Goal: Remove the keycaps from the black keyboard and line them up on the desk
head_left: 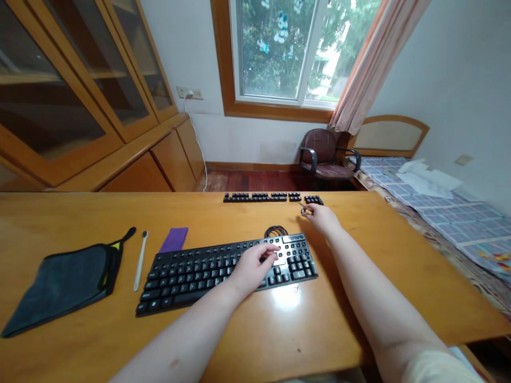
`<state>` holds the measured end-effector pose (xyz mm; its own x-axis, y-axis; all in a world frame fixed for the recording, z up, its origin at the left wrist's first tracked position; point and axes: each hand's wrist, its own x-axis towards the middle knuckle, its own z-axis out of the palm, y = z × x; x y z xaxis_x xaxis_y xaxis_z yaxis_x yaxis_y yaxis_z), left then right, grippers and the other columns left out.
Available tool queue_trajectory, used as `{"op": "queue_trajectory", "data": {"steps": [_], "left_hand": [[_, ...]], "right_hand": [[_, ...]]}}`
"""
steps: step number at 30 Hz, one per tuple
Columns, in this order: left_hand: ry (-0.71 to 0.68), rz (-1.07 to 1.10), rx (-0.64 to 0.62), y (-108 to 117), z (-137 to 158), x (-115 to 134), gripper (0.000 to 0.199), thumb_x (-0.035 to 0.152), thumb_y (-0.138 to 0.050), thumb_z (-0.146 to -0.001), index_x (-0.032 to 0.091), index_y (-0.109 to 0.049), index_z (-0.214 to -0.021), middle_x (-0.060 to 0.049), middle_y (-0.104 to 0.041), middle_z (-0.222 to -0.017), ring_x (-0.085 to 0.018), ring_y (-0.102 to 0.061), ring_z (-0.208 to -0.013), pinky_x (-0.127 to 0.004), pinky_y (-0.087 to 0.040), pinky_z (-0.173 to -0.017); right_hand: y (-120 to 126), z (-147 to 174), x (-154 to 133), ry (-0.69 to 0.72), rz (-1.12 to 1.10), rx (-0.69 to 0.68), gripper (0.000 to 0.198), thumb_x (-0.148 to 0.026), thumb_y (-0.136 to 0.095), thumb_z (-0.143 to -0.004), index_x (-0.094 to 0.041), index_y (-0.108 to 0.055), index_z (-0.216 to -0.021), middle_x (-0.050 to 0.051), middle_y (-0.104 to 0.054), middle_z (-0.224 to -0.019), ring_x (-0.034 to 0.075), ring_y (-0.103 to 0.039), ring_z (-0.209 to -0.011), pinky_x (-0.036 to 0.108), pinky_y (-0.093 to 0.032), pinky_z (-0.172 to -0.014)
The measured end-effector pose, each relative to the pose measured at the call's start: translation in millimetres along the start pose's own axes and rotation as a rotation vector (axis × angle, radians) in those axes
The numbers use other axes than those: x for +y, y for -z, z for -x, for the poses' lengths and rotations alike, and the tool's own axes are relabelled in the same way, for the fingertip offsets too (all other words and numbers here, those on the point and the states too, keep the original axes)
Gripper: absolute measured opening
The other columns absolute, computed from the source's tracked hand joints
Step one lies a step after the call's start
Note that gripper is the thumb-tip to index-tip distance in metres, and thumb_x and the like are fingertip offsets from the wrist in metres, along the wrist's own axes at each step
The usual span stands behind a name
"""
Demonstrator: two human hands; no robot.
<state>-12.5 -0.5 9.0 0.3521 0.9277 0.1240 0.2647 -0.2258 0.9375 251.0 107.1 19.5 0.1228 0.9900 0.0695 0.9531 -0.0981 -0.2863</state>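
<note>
A black keyboard (199,274) lies slightly tilted across the desk, with its top rows and the area around the number pad stripped of keycaps. My left hand (253,266) rests on its right part, fingers bent and a gap between thumb and forefinger, near the bare switches. Beyond the keyboard's right end, my right hand (322,218) is closed in a pinch on a small dark keycap (304,211), just above the desk. A thin line shows by those fingertips, too small to make out. Removed keycaps (259,197) stand in grouped rows along the far edge.
A coiled black cable (275,231) sits behind the keyboard. To the left are a purple cloth (174,239), a white toothbrush (140,261) and a dark grey cloth pouch (72,282). The wooden desk (383,239) ends before a brown armchair (322,151) and a bed.
</note>
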Motion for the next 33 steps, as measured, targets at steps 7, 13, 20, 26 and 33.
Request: {"op": "queue_trajectory", "data": {"steps": [7,13,20,26,33], "left_hand": [[-0.005,-0.010,-0.024,1,1,0,0.018,0.017,-0.052,-0.080,0.017,-0.064,-0.094,-0.003,-0.070,-0.083,-0.015,-0.065,-0.078,-0.027,-0.051,-0.075],[0.006,-0.047,-0.013,1,0,5,0.018,0.016,-0.053,-0.079,0.018,-0.066,-0.092,-0.003,-0.070,-0.083,-0.015,-0.065,-0.077,-0.027,-0.051,-0.075],[0.001,-0.079,-0.008,0,0,4,0.017,0.017,-0.054,-0.079,0.019,-0.067,-0.091,-0.003,-0.070,-0.085,-0.016,-0.064,-0.078,-0.027,-0.050,-0.075],[-0.011,-0.076,-0.013,0,0,5,0.019,0.016,-0.053,-0.080,0.019,-0.066,-0.092,-0.003,-0.070,-0.085,-0.015,-0.065,-0.078,-0.027,-0.050,-0.075],[-0.019,-0.077,-0.026,0,1,4,0.019,0.018,-0.052,-0.081,0.019,-0.066,-0.094,-0.003,-0.070,-0.087,-0.016,-0.065,-0.079,-0.027,-0.050,-0.077]], "right_hand": [[-18,-41,7,-0.022,0.066,-0.058,0.032,-0.042,-0.055,-0.078,-0.024,-0.067,-0.101,0.007,-0.068,-0.100,0.021,-0.060,-0.089,0.025,-0.043,-0.070],[-24,-36,11,-0.009,0.139,-0.089,0.036,-0.046,-0.046,-0.083,-0.025,-0.067,-0.104,0.009,-0.067,-0.104,0.023,-0.059,-0.093,0.029,-0.044,-0.074],[-24,-36,10,-0.013,0.145,-0.045,0.044,-0.046,-0.048,-0.083,-0.026,-0.058,-0.120,0.008,-0.064,-0.113,0.023,-0.058,-0.098,0.029,-0.043,-0.080],[-32,-36,8,-0.018,0.137,-0.014,0.036,-0.047,-0.047,-0.083,-0.027,-0.066,-0.107,0.007,-0.067,-0.103,0.023,-0.059,-0.092,0.029,-0.044,-0.076],[-35,-41,12,-0.037,0.097,0.024,0.038,-0.047,-0.043,-0.085,-0.029,-0.065,-0.110,0.006,-0.067,-0.107,0.022,-0.059,-0.096,0.029,-0.044,-0.078]]}}
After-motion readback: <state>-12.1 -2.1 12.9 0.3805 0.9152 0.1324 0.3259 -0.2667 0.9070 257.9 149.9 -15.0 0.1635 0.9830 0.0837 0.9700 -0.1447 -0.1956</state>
